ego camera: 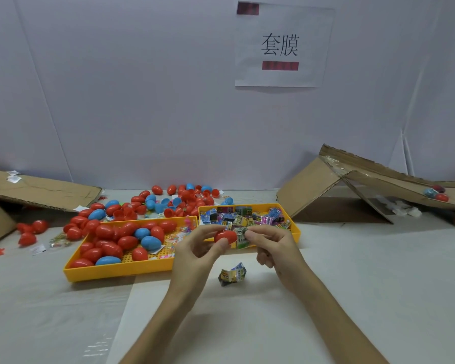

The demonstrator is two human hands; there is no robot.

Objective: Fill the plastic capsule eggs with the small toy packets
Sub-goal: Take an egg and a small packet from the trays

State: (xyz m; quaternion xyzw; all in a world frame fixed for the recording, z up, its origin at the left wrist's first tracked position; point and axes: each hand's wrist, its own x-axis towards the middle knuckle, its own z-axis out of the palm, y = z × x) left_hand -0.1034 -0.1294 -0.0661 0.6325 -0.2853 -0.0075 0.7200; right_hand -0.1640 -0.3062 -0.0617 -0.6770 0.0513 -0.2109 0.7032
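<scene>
Left hand [201, 246] is gripping a red plastic capsule egg [225, 236]; right hand [272, 245] is pinching a printed toy packet [241, 239] into it; many spare packets [247, 218] are waiting in the yellow plastic tray [250, 205] behind.

Red capsule egg [225, 236] held sideways, printed toy packet [241, 239] (folded small) touching its right end, crumpled packet [232, 274] lying below

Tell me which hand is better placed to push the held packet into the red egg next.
Right, most likely. The right hand pinches the toy packet close beside the red egg, while the left hand is occupied gripping that egg and can only steady it.
</scene>
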